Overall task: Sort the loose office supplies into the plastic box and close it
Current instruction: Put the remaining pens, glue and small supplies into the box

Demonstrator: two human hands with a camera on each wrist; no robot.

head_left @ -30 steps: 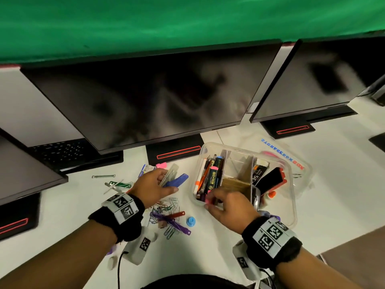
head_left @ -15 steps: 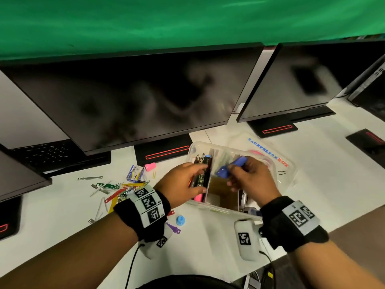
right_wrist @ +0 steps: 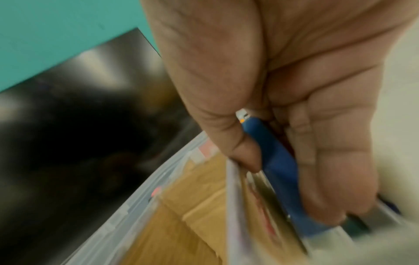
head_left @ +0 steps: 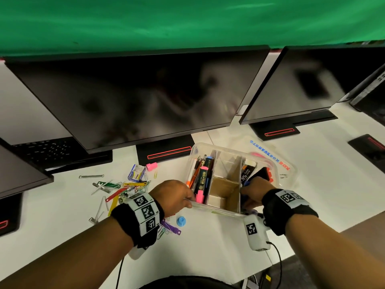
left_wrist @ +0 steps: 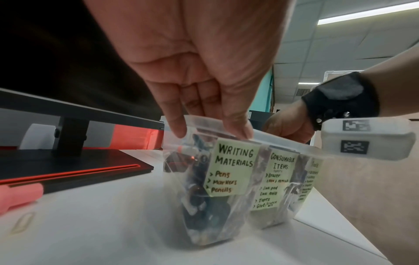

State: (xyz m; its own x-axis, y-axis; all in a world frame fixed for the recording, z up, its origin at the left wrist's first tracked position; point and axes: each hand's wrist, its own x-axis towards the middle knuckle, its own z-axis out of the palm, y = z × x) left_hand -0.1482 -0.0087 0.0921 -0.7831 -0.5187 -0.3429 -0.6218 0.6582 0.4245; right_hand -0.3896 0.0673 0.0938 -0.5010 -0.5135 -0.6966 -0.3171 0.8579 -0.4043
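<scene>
The clear plastic box [head_left: 216, 210] stands open on the white desk, split into compartments. Its left one holds pens and markers [head_left: 203, 180], and the middle cardboard-lined ones look bare. My left hand [head_left: 175, 197] holds the near-left rim between thumb and fingers [left_wrist: 179, 131], above the "Writing Materials" label [left_wrist: 233, 170]. My right hand [head_left: 253, 190] is down in the right compartment, gripping a blue-handled tool [right_wrist: 256, 129] between thumb and fingers. The box lid [head_left: 288, 165] lies under the box's far right side.
Loose clips and fasteners [head_left: 125, 188], a small staples box [head_left: 136, 173], a pink cap [head_left: 151, 166], a blue pin [head_left: 181, 221] and purple clips [head_left: 170, 228] lie left of the box. Monitor stands [head_left: 166, 152] and screens crowd the back. The desk edge runs near right.
The blue tool went from my left hand over the clip pile to my right hand, which lowered it into the right compartment. My left hand moved to the box's near-left rim.
</scene>
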